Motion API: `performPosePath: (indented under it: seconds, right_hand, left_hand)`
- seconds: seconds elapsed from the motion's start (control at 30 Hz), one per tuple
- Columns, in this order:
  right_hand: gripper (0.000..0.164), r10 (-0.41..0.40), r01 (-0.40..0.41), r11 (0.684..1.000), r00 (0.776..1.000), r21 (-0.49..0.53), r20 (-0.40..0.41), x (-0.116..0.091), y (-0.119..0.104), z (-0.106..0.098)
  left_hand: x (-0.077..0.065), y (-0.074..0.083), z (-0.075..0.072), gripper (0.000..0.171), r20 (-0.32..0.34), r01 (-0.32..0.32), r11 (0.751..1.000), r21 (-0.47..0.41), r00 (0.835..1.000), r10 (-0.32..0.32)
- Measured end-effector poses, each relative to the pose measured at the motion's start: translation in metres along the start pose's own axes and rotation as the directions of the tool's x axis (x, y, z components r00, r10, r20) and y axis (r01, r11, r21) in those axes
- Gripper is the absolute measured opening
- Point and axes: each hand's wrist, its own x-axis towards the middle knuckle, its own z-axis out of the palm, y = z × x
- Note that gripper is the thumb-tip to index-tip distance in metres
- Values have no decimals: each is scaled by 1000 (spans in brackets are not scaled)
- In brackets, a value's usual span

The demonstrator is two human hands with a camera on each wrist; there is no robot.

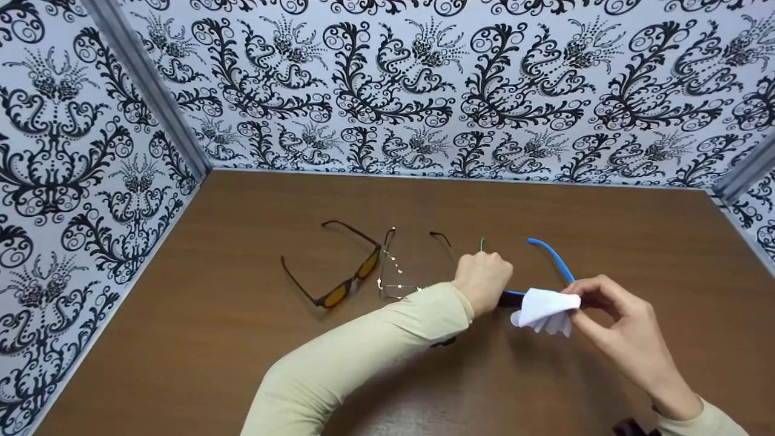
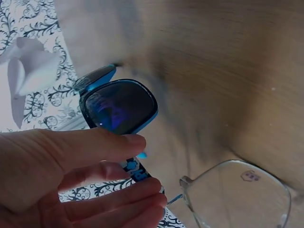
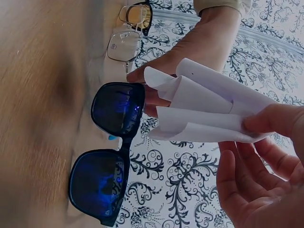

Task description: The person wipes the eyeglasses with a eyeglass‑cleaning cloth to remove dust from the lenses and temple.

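Note:
My left hand [image 1: 482, 281] grips a pair of sunglasses with dark lenses [image 2: 121, 107] by one end, at a patterned black and blue temple arm [image 2: 137, 170]. The lenses show a bluish sheen in the right wrist view, and a bright blue temple [image 1: 557, 260] sticks up beyond them in the head view. Between thumb and fingers, my right hand [image 1: 629, 330] pinches a folded white cloth [image 1: 542, 309]. From the head the cloth covers part of the sunglasses; in the right wrist view it hangs beside the frame, and whether it touches cannot be told.
On the brown table [image 1: 181, 303], glasses with amber lenses [image 1: 336, 295] lie at left, temples spread. Beside them are thin-rimmed clear glasses [image 1: 399, 289], partly hidden by my left sleeve. A small dark item [image 1: 444, 342] shows under that sleeve. Patterned walls [image 1: 393, 79] stand behind and at the sides.

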Motion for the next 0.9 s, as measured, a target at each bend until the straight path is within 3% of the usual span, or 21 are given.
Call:
performPosePath:
  seconds: [0.23, 0.53, 0.63, 0.77, 0.9]
  right_hand:
    - [34, 25, -25, 999, 999, 33, -24, -2, 5, 4]
    - [34, 99, -98, 995, 994, -19, 39, 0, 3, 13]
    - [32, 66, -64, 997, 995, -33, 74, 2, 6, 20]
    - [28, -37, 48, 995, 992, -88, 118, 7, 8, 35]
    - [28, -163, 191, 962, 975, -194, 150, 15, 6, 53]
  left_hand:
    - [5, -1, 5, 9, 39, 3, 1000, -3, 999, -3]
    - [3, -16, -2, 12, 58, 4, 997, -78, 998, 1]
    - [0, -28, -9, 10, 72, 11, 992, -123, 997, -2]
    - [-5, -48, -17, 10, 68, 48, 982, -182, 997, -36]
    - [-11, -68, -19, 19, 74, 100, 969, -224, 994, -85]
